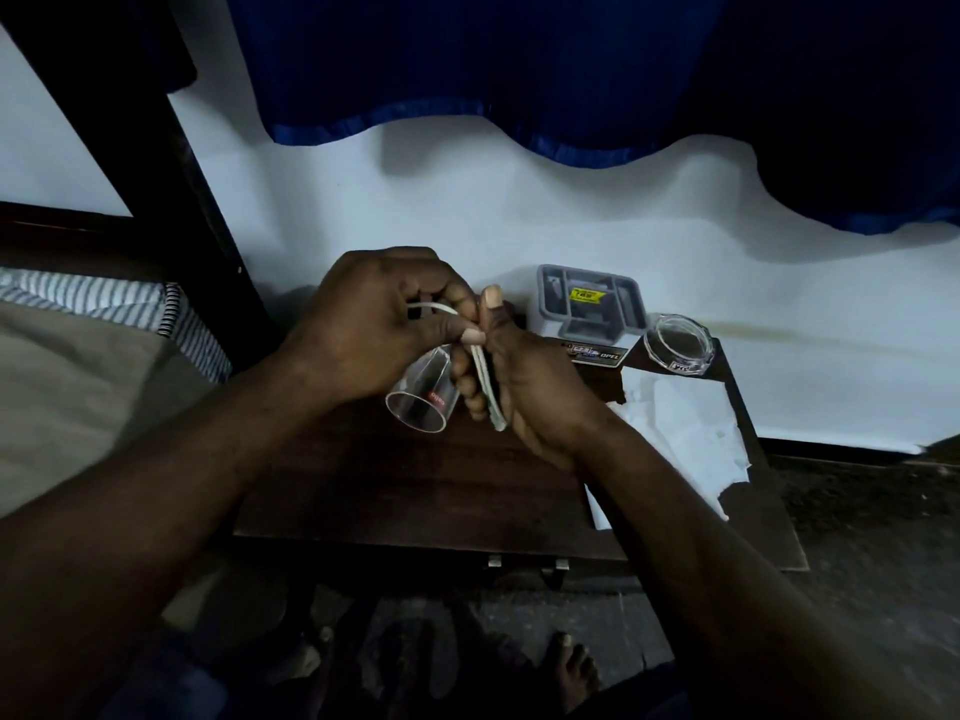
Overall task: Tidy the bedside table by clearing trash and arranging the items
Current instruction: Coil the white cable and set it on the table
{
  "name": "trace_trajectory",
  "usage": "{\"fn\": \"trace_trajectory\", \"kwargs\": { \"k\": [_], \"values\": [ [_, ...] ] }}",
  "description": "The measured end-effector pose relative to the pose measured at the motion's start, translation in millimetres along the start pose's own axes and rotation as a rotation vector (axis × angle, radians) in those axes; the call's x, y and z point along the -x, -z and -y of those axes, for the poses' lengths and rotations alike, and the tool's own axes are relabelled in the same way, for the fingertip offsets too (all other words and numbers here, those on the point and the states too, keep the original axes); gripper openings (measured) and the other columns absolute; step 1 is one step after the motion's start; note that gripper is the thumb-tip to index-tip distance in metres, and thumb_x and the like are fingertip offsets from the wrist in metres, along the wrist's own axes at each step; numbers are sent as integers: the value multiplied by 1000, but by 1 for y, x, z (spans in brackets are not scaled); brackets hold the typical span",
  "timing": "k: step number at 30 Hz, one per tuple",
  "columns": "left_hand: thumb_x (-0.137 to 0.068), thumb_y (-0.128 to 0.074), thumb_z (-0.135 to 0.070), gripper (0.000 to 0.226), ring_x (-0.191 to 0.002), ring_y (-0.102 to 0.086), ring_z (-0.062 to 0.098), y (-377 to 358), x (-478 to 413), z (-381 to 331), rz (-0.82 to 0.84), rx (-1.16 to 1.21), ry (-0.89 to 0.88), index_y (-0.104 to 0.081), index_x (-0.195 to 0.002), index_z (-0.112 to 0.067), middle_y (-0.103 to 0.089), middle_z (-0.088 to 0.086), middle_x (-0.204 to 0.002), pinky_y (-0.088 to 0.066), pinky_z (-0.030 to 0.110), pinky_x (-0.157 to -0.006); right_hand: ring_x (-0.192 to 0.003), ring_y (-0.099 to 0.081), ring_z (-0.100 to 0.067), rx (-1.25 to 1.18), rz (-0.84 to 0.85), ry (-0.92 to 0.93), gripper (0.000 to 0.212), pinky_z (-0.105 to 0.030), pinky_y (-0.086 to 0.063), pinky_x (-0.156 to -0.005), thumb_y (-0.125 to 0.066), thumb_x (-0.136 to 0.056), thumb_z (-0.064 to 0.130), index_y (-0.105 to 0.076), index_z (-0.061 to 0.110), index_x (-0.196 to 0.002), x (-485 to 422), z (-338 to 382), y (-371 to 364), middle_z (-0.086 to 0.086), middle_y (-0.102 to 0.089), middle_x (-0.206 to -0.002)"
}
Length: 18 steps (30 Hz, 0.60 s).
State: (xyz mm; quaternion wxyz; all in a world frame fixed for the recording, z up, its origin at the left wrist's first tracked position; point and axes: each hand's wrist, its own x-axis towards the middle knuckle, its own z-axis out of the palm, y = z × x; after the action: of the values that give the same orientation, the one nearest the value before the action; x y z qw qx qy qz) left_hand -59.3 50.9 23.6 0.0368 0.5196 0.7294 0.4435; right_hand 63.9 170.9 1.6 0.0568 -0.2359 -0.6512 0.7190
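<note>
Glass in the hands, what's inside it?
The glass looks empty through its clear wall and open mouth. Its closed end is hidden behind the left hand, which holds it; the right hand grips a pale strip.

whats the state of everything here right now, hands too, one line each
clear drinking glass: empty, tipped, held off the table
white flat cord: folded into a bundle, pinched by both hands
left hand: grips the cord
right hand: grips the cord bundle
grey plastic compartment tray: open side up, by the wall
clear faceted glass dish: upright, empty
torn white paper: lying flat on the dark wooden bedside table
</note>
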Motion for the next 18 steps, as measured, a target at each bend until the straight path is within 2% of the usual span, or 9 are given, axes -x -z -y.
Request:
{"fn": "trace_trajectory", "kwargs": {
  "k": [4,7,9,11,13,14,15,17,18],
  "values": [
    [-84,-82,-18,9,-73,-66,1,1,-3,11,4,193,168,-79,-91,-14,-76,-5,-84,-48,17,-68,-47,-40,-11,-159,75,-70,48,-24,-36,-47,-43,-104,53,-58,18,-76,5,6,-1,0,-47,-61],
    [-95,-70,-15,12,-62,-61,0,-3,-4,19,92,416,349,-78,-99,-7,-74,-5,-75,-47,15,-60,-45,-32,-7,-356,192,-134,40,-21,-30,-45,-44,-106,45,-50,18,-77,10,13,-1,5,-37,-60],
    [-99,-64,-15,15,-70,-67,5,-9,-1,21,138,555,445,-79,-100,-13,-77,-3,-81,-56,25,-69,-45,-31,-5,-593,319,-164,40,-20,-29,-47,-41,-107,44,-47,18,-77,13,18,1,7,-36,-58],
    [-100,-62,-10,22,-90,-75,19,-17,3,19,199,670,511,-82,-99,-19,-80,7,-97,-59,43,-91,-46,-30,-4,-795,423,-140,41,-19,-30,-49,-35,-109,43,-46,19,-78,13,21,5,8,-39,-58],
    [-98,-63,-11,22,-94,-74,21,-24,4,16,249,678,496,-82,-96,-22,-80,12,-99,-60,50,-94,-49,-30,-5,-934,419,-62,43,-20,-32,-52,-29,-111,43,-47,19,-80,10,25,10,8,-42,-59],
    [-98,-64,-17,19,-88,-72,20,-26,3,16,271,640,494,-81,-96,-23,-79,15,-97,-61,51,-90,-50,-34,-5,-977,378,-6,44,-20,-34,-54,-27,-111,44,-47,18,-81,9,27,12,8,-43,-60],
    [-98,-65,-25,17,-78,-70,18,-26,3,16,311,587,505,-81,-96,-26,-79,13,-90,-63,47,-78,-52,-38,-6,-1007,322,55,43,-20,-36,-57,-27,-111,43,-47,18,-82,7,28,15,8,-44,-62],
    [-98,-63,-38,19,-56,-61,10,-26,4,17,463,459,501,-81,-95,-32,-73,2,-73,-51,24,-52,-57,-45,-7,-1042,174,168,42,-22,-38,-64,-28,-111,41,-49,17,-84,4,31,22,7,-48,-65],
    [-101,-60,-38,21,-50,-57,7,-27,6,18,547,399,482,-80,-97,-32,-69,-2,-68,-43,18,-47,-60,-48,-7,-1051,92,214,41,-24,-38,-68,-29,-112,40,-50,17,-84,3,32,26,6,-50,-66]
  ]
}}
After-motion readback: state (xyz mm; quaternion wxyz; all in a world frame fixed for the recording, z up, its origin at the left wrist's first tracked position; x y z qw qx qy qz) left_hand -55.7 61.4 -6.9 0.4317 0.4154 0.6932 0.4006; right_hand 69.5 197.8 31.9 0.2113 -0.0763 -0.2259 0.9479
